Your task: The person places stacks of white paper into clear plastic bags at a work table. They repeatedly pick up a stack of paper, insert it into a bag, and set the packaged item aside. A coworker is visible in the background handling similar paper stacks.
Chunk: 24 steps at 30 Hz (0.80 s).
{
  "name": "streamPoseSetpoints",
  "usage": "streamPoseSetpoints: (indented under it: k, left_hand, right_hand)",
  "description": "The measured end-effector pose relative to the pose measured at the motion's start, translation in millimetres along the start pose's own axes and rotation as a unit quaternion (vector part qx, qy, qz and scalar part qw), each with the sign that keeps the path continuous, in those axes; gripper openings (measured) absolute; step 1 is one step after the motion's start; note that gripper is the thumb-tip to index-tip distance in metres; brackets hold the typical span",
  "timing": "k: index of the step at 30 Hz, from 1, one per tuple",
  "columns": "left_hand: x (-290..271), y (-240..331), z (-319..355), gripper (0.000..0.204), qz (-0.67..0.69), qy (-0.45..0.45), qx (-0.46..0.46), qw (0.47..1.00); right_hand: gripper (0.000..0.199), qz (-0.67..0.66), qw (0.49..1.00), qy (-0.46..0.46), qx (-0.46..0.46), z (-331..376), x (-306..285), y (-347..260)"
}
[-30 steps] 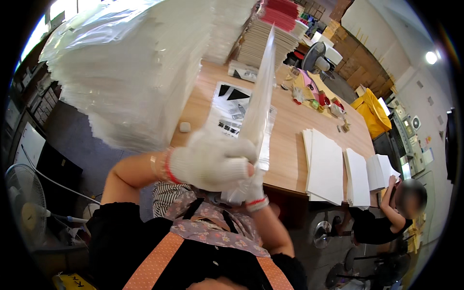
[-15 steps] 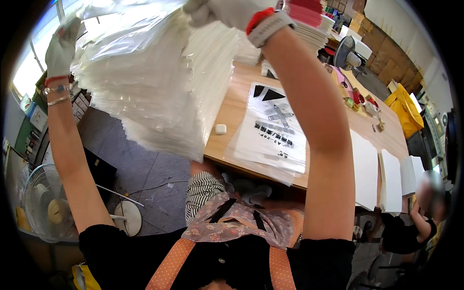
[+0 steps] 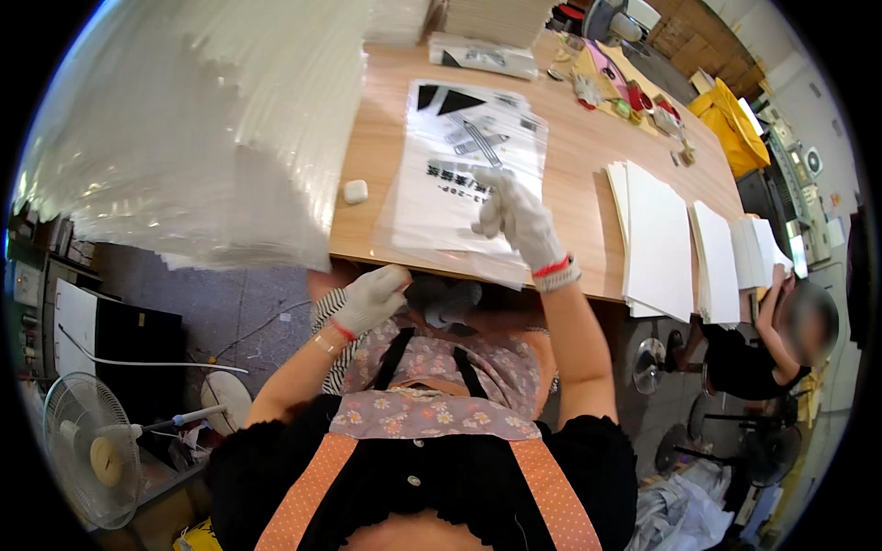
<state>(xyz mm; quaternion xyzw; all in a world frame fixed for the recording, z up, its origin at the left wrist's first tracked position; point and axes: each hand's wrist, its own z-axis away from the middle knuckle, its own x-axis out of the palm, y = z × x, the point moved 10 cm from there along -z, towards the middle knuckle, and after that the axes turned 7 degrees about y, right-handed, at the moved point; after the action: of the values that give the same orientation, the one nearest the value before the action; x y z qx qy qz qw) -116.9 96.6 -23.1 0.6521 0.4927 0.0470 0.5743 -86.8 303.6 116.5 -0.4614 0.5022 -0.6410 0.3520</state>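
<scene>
Right grip [image 3: 519, 219] half-curled, perhaps on bags [image 3: 430, 220]

A tall plastic stack [image 3: 202, 138] is walling off the left; white paper stacks [image 3: 657, 243] are hemming in the right. Bare worktop [image 3: 581, 174] is leaving a lane between paper and printed bags [image 3: 427, 216] (a small white block [image 3: 356, 191] is sitting left of them).

The one head view, a wide fisheye, looks steeply down from the wearer's head, over the apron [image 3: 436, 415] close below. Left hand [image 3: 372, 301], right hand [image 3: 522, 220] and surface [image 3: 581, 197] lie beyond.
</scene>
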Motion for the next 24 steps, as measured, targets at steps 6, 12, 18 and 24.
streamPoseSetpoints:
  k: [6,12,18,24]
  left_hand:
    - [60.4,37.5,-98.7,0.022,-0.277,0.001,0.126,0.953]
    - [99.4,-27.9,-142.6,0.021,-0.127,-0.179,-0.005,0.976]
    - [101.1,25.8,-166.3,0.019,-0.138,-0.149,0.042,0.978]
    - [37.5,-69.9,-224.0,0.022,0.398,0.127,-0.202,0.886]
  right_hand:
    - [0.041,-0.105,0.943,0.255,0.188,110.9,-115.6,174.7]
    - [0.039,-0.035,0.928,0.244,0.280,139.9,-99.9,191.7]
    - [0.026,-0.169,0.953,0.231,0.099,12.3,-78.7,169.2]
    - [0.027,0.559,0.788,0.256,-0.039,-10.5,-137.8,77.7]
